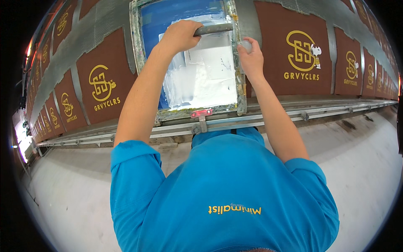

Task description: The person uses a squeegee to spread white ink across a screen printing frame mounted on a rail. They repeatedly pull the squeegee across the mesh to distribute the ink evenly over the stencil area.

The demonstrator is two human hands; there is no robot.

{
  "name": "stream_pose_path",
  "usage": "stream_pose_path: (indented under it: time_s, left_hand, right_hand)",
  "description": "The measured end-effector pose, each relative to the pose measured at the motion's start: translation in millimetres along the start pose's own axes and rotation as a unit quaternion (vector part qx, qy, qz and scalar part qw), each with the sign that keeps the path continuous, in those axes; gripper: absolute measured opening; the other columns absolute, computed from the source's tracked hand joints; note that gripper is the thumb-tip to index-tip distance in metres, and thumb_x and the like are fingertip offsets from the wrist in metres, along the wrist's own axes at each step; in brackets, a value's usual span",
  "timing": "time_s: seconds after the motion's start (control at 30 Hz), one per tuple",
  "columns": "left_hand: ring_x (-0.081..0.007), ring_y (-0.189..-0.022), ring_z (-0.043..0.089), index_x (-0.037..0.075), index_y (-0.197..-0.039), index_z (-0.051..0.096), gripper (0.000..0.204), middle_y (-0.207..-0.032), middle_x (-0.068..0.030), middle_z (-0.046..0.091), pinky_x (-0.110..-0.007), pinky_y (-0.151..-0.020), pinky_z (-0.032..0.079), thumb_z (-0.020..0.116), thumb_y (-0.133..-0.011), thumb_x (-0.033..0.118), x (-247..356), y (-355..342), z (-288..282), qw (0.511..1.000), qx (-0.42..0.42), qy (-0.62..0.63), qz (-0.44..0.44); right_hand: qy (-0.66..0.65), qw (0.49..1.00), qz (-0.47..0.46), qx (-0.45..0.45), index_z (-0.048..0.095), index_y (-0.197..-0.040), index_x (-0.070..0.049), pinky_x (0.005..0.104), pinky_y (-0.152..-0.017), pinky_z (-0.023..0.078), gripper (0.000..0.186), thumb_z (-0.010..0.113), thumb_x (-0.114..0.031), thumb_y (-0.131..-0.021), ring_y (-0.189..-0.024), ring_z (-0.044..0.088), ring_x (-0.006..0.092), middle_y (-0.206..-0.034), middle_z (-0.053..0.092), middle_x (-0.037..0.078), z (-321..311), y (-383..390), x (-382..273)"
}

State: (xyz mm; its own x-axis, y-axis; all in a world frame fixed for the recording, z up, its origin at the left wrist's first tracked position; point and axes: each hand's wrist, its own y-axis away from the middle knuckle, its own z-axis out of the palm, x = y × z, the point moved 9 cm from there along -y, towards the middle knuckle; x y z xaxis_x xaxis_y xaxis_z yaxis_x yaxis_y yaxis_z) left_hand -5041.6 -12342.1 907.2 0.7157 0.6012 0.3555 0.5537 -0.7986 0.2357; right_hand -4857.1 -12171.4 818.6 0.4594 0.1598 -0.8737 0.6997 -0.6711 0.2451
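My left hand (181, 35) is wrapped round the grey handle of a squeegee (215, 29), which lies crosswise over the upper part of a screen-printing frame (242, 94). Thick white ink (214, 80) covers much of the mesh, with a thinner streaked patch on its left. Blue mesh (157, 29) shows at the top and left of the frame. Just outside the frame's right side, my right hand (253, 61) is closed on a small pale translucent object (245, 45); its kind cannot be made out.
Brown fabric panels (300, 75) with yellow prints lie in a row on the long grey table on both sides. A metal rail (277, 119) runs along the near edge, where a red clamp (202, 113) meets the frame. Pale floor (352, 168) stretches behind me.
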Motion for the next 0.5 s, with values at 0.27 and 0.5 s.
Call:
stream_pose_path:
  time_s: [0.27,0.5]
  left_hand:
    - [-0.0332,-0.079,0.071,0.012,-0.097,0.077,0.032,-0.082,-0.0104,0.074,-0.046,-0.071,0.054,0.077,-0.091,0.044,-22.0,-13.6,-9.1,0.999,-0.015,-0.014,-0.046]
    - [-0.0336,-0.087,0.074,0.017,-0.098,0.078,0.028,-0.088,-0.0092,0.076,-0.049,-0.074,0.058,0.077,-0.088,0.044,-13.3,-1.2,10.8,0.997,0.005,-0.061,-0.051]
  right_hand:
    - [0.200,0.879,-0.427,0.069,0.073,-0.121,-0.008,0.0481,-0.099,0.050,0.047,0.080,-0.043,-0.090,-0.103,0.069,0.0322,-0.094,0.073,0.012,2.4,-23.8,-145.6]
    - [0.354,0.841,-0.385,-0.142,0.067,-0.089,-0.005,0.0498,-0.081,0.050,0.027,0.084,-0.025,-0.082,-0.092,0.068,0.0351,-0.091,0.071,0.011,75.5,-28.1,-135.2]
